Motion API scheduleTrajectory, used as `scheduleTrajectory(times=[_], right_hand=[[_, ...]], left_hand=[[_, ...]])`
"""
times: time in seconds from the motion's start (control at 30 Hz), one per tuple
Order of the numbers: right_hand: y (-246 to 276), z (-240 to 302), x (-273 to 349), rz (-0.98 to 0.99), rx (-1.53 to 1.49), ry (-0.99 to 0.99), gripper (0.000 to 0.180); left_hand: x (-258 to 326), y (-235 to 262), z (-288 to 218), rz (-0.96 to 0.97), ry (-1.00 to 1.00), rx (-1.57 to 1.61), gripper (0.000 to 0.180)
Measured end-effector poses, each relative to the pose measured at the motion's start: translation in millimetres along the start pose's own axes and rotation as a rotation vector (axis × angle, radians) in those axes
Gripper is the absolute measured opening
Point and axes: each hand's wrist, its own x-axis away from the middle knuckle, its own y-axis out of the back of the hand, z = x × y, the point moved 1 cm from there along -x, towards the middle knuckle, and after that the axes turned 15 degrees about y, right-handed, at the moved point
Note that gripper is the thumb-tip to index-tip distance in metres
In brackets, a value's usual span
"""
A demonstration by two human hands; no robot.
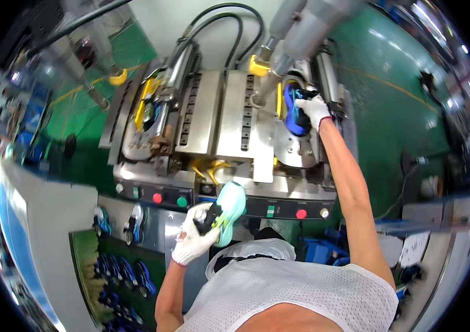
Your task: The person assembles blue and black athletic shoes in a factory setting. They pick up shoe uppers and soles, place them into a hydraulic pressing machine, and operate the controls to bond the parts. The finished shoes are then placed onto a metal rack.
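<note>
In front of my body, my left hand [193,239], in a white knit glove, grips a mint-green and black shoe [231,203]. Its pale sole faces up and the dark upper lies against my fingers. My right hand [314,109], gloved too, reaches out to the machine's right station. There its fingers close on a blue and black shoe [295,113] that sits in the station beside a yellow strip. Part of this shoe is hidden by the glove. A two-station metal machine [240,146] spans the view ahead of me.
Over the right station hangs a grey press arm [307,33]. The left station has a metal cylinder [163,119]. Red buttons [157,197] and green buttons [182,202] line the front panel. Several shoes [127,271] stand on a rack at lower left.
</note>
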Motion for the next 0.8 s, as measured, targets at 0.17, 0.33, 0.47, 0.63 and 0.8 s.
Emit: scheduleTrajectory(times=[0.17,0.33,0.47,0.63,0.8], right_hand=[[-28,-22,-30,0.244,-0.041,0.105,0.054],[-62,-90,-26,-0.01,0.789,0.235,0.077],[-78,-55,-29,0.095,0.717,0.128,0.073],[-51,-15,22,0.089,0.236,0.384,0.048],[-123,122,278,0.093,0.366,0.756,0.076]], left_hand=[[145,32,140,-0.551,0.55,-0.115,0.051],[201,36,230,-0.955,0.943,0.0,0.053],[223,-3,345,-1.013,1.062,0.154,0.056],[190,-22,359,-1.177,1.131,0.307,0.068],[209,-18,353,-1.063,1.139,0.236,0.059]])
